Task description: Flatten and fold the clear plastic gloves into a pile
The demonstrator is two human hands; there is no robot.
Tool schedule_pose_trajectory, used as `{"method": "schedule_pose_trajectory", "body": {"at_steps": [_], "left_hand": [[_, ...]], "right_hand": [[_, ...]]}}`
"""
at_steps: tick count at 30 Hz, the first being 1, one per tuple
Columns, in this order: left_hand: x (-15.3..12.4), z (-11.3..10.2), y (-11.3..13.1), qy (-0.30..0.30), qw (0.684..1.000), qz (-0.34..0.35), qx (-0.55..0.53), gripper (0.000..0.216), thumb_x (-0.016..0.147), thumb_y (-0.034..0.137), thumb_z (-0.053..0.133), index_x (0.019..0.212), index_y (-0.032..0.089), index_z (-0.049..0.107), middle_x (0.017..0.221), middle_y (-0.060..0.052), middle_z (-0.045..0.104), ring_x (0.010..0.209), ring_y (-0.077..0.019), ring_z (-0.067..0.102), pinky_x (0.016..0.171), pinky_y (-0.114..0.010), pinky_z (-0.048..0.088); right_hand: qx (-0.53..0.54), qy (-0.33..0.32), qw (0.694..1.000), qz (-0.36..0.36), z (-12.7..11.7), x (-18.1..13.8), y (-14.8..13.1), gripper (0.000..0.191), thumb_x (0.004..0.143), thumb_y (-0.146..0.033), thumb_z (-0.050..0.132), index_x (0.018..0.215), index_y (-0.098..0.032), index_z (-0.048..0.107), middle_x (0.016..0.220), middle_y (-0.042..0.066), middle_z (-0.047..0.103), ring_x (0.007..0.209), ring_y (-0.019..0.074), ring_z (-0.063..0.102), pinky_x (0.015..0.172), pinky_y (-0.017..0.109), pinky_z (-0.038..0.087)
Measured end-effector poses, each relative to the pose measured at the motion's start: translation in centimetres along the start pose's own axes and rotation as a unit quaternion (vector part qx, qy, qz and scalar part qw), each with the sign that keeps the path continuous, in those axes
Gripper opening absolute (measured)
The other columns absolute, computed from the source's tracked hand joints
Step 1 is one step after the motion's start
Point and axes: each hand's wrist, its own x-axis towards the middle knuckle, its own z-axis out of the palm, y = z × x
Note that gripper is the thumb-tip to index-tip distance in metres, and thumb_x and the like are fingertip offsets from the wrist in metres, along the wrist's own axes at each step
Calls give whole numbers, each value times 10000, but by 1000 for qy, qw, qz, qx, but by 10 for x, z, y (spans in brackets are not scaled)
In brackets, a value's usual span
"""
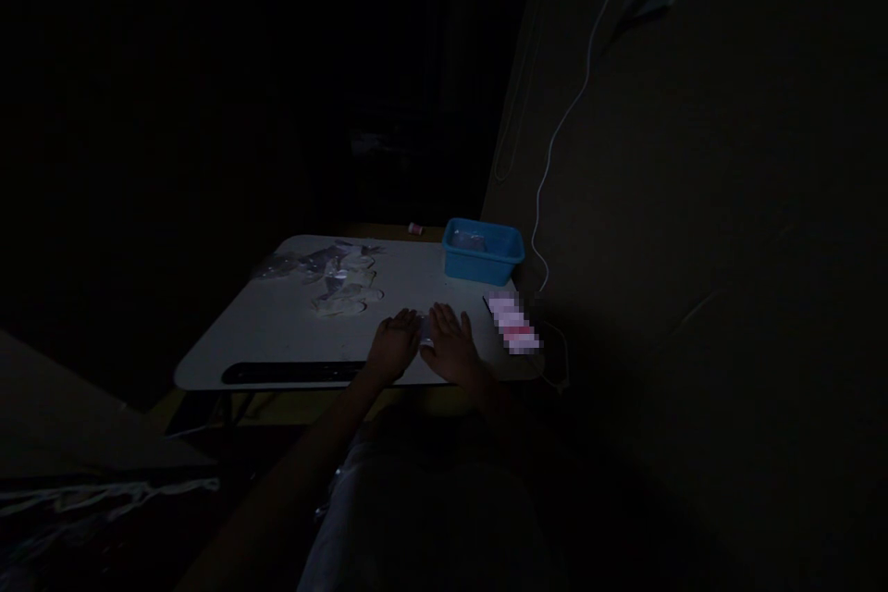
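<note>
On the front edge of the small white table (277,333), the left hand (393,344) and right hand (452,348) lie palm down, side by side, fingers loosely together. A small pale object (425,334) sits between them, touching both; it is too dim to tell whether either grips it. Further back lie crumpled clear plastic bags (341,281) at left and a blue plastic tub (483,253) at right.

Blue tub (484,252), crumpled clear bags (339,282), white cable (561,125), pale table (277,333)
</note>
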Motion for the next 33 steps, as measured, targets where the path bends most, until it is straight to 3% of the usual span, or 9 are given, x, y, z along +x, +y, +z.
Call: {"method": "schedule_pose_trajectory", "body": {"at_steps": [6,20,33], "left_hand": [[0,1,1,-20,1000,-8,-2,390,860,248,316,1206,156,472,1301,-114,453,1220,-222,380,961,-438,322],[-2,-1,1,-21,1000,-5,-14,403,854,276,335,1211,137,457,1304,-127,447,1219,-225,378,973,-431,312],[-2,-1,0,-12,1000,-7,-16,401,840,271,354,1206,147,460,1306,-130,443,1224,-228,371,979,-426,305]], "right_hand": [[-6,-15,999,-51,-1,-2,0,558,854,-390,307,1335,-108,282,1423,121,222,1321,216,131,1039,522,34],[1,0,998,-62,2,-3,2,557,855,-414,307,1322,-109,310,1395,115,298,1316,228,145,1028,548,39],[-44,39,998,21,7,-13,28,595,839,-531,326,1309,-166,349,1418,146,234,1316,292,108,1005,550,79]]}}
